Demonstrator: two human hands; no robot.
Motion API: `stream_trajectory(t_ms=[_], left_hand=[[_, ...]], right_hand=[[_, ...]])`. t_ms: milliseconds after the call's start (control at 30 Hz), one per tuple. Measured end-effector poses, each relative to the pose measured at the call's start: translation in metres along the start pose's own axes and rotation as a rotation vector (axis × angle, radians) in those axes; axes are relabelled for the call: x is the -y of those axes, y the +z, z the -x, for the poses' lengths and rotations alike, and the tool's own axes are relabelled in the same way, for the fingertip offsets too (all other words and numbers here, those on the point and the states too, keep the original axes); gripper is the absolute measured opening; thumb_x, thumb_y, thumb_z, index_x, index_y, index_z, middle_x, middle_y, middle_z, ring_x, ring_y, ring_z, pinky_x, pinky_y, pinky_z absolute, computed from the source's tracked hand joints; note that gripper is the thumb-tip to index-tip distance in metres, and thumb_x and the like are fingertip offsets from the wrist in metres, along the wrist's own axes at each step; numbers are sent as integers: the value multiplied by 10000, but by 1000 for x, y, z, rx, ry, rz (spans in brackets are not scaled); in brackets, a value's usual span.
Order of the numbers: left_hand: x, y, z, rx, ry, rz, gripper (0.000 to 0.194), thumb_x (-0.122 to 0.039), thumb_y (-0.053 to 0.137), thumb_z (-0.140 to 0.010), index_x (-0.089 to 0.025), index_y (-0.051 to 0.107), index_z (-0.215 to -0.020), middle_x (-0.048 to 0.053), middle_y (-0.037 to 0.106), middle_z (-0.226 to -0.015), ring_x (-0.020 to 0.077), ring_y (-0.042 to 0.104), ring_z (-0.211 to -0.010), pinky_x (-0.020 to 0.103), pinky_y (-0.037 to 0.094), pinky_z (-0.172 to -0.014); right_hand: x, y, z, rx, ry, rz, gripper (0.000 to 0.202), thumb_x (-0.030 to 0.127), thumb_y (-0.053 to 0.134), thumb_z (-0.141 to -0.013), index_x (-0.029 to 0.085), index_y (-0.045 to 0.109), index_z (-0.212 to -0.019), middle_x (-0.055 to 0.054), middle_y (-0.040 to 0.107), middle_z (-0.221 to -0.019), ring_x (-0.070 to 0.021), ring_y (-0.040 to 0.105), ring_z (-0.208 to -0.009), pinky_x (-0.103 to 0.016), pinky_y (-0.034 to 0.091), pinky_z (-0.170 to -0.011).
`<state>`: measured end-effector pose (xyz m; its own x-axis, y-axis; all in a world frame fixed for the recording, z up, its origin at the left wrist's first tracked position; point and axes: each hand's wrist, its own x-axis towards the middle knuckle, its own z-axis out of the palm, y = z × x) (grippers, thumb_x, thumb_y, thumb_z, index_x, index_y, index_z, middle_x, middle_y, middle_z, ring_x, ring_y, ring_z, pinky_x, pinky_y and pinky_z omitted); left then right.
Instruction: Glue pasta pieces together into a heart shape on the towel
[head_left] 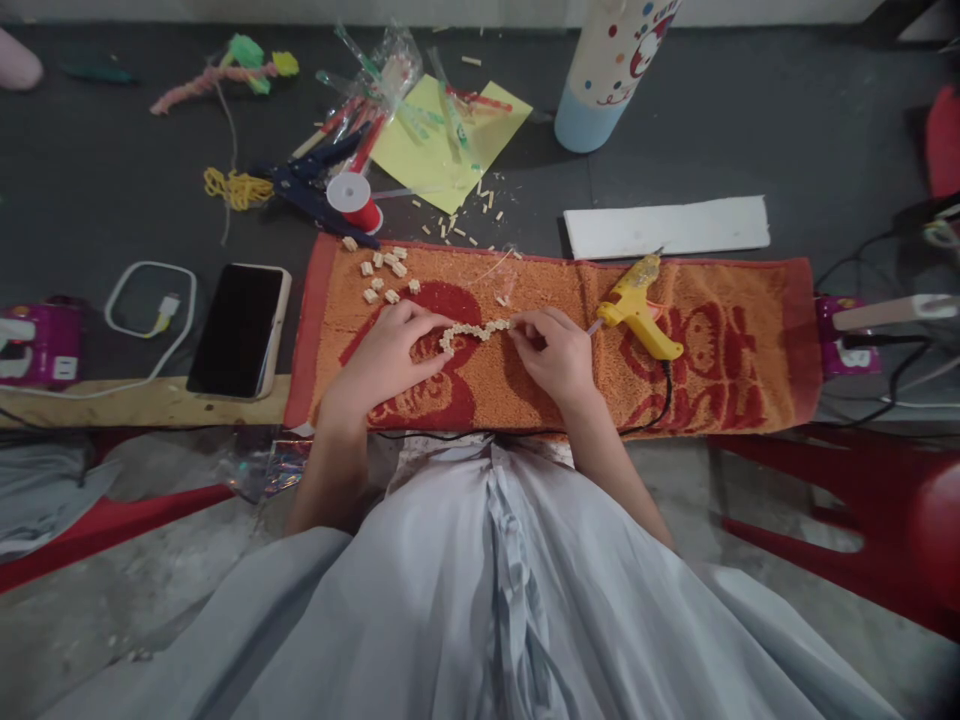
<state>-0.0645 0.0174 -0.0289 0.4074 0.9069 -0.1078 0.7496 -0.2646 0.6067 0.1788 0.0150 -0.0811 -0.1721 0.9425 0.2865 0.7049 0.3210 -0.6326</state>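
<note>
Pale zigzag chain stretched crosswise between my two hands, one end at each.

From here I see the chain (476, 331) over the orange towel (517, 388) on the bench (712, 130), its long axis running left to right, roughly along the towel's length; I can't tell whether its middle touches the cloth. My right hand (559, 355) has thumb and forefinger together, apparently pinching the right end. My left hand (386, 355) has thumb and forefinger parted around the downward-curling left end; whether they grip it, I can't tell. Neither hand is clearly nearer. The glue gun (637, 310) lies just right of my right hand, the small clusters (399, 269) beyond my left.
</note>
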Motion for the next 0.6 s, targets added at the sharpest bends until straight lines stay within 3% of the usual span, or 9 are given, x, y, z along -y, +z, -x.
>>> stream_trajectory(t_ms=[600], left_hand=[[3,2,1,-19,18,-24,346,-362,612,-888,-214,632,-1200,54,537,-1083,214,540,-1092,373,440,-1021]], right_hand=[[-3,-3,-2,-6,-6,-133,163,186,577,-865,209,723,-935,-48,721,-876,-167,646,-715,-292,525,-658]])
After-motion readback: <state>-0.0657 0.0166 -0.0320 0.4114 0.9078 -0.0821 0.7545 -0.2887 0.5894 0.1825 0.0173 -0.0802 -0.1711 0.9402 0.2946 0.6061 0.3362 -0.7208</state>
